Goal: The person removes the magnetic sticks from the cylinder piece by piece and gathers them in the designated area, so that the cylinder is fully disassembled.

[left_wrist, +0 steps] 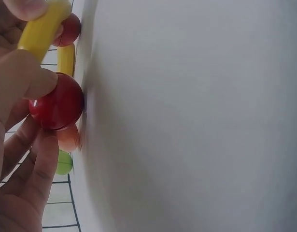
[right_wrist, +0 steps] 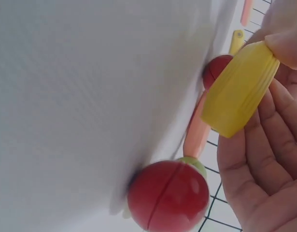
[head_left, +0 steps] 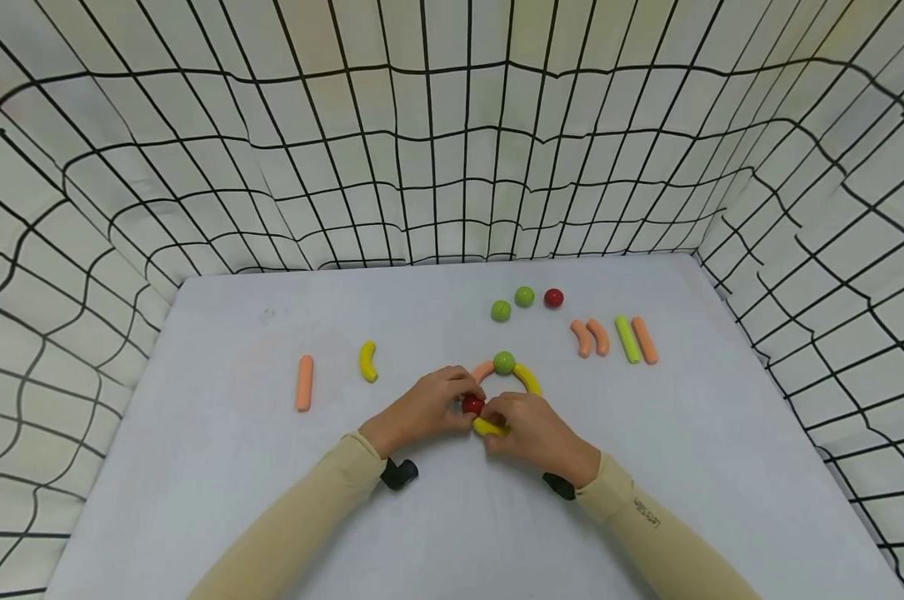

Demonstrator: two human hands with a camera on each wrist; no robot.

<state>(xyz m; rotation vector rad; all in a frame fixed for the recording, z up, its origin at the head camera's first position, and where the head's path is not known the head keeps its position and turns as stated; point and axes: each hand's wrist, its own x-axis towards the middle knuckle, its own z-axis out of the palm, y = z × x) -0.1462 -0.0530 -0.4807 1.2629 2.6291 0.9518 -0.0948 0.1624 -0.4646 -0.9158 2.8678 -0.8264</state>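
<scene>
In the head view a ring of small pieces lies on the white table: a green ball (head_left: 504, 362) on top, an orange curved piece (head_left: 483, 371) on its left and a yellow curved piece (head_left: 527, 377) on its right. My left hand (head_left: 432, 404) holds a red ball (left_wrist: 56, 102) at the ring's left side between thumb and fingers. My right hand (head_left: 534, 427) pinches another yellow curved piece (right_wrist: 240, 92), tilted above the table beside that ball. A second red ball (right_wrist: 167, 195) with a seam sits near my right hand, which hides it in the head view.
To the left lie an orange stick (head_left: 304, 383) and a yellow curved piece (head_left: 367, 362). Two green balls (head_left: 501, 311) and a red ball (head_left: 553, 298) stand farther back. On the right are two orange curved pieces (head_left: 581, 338), a green stick (head_left: 627, 339) and an orange stick (head_left: 644, 340). Black netting surrounds the table.
</scene>
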